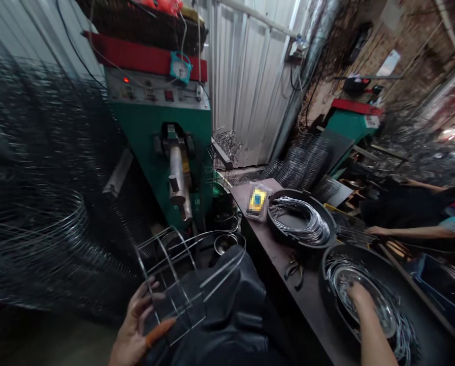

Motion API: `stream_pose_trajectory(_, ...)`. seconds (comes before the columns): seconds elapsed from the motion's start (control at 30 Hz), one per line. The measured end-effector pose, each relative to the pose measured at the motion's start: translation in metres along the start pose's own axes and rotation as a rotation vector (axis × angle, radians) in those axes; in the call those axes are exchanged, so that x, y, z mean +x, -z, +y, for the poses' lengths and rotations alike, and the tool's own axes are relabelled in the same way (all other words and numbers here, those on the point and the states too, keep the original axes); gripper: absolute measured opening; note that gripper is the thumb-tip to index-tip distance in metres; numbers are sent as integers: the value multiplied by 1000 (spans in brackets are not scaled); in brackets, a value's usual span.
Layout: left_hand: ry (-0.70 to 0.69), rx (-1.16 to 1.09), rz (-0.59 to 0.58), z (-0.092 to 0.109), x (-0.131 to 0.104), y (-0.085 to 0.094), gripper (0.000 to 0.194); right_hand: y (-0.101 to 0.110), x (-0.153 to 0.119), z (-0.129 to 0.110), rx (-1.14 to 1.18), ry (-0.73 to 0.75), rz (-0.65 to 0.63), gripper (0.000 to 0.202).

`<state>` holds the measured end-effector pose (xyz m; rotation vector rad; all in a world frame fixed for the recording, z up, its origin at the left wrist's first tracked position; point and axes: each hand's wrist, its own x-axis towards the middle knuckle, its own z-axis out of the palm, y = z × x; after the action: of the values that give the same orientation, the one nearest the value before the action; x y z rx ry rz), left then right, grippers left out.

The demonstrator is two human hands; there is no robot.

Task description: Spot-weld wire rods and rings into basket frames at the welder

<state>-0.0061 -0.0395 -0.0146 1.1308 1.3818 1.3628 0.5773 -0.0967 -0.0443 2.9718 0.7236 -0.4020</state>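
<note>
My left hand (pixel 138 317), with an orange cover on its thumb, is closed round the side of a bent wire frame (pixel 174 274). The frame is an open grid with long loops, tilted over the dark apron (pixel 227 315) on my lap. My right hand (pixel 359 295) reaches down into a clear round dish (pixel 385 310), its fingers bunched together and partly hidden. Whatever lies between them is too small to make out. The dish rests on wire rings (pixel 404 335) inside a large black tray (pixel 326 290).
A green welding machine (pixel 143 127) stands ahead, its electrode arms (pixel 177 178) pointing toward me. Pliers (pixel 296 274) and a second black tray (pixel 271 223) of wire rings (pixel 315 226) lie on the bench (pixel 277 259). Stacked wire frames (pixel 40 229) fill the left. Another person's arm (pixel 414 232) is at right.
</note>
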Motion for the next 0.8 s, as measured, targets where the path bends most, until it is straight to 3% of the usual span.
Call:
stream_pose_trajectory(0.1,315,-283,144,9,5,-13,47,-32,14,28,-56,8,-83,30)
stream_pose_trajectory(0.2,456,-390,182,14,5,-21,47,-47,23,34,-93,39,-90,32)
stream_pose_trajectory(0.4,465,-433,226,14,1,-23,39,-38,29,39,-131,65,-80,27)
stream_pose_trajectory(0.57,452,-466,236,6,5,-20,37,-30,12,52,-193,-17,-78,26)
stream_pose_trajectory(0.67,449,-476,242,0,6,-16,34,-15,2,54,-205,-74,-115,23)
stream_pose_trajectory(0.73,447,-478,242,-2,7,-15,32,1,-9,42,-194,-80,-67,24)
stream_pose_trajectory(0.8,449,-475,252,-3,7,-15,31,14,-27,12,-137,12,33,26)
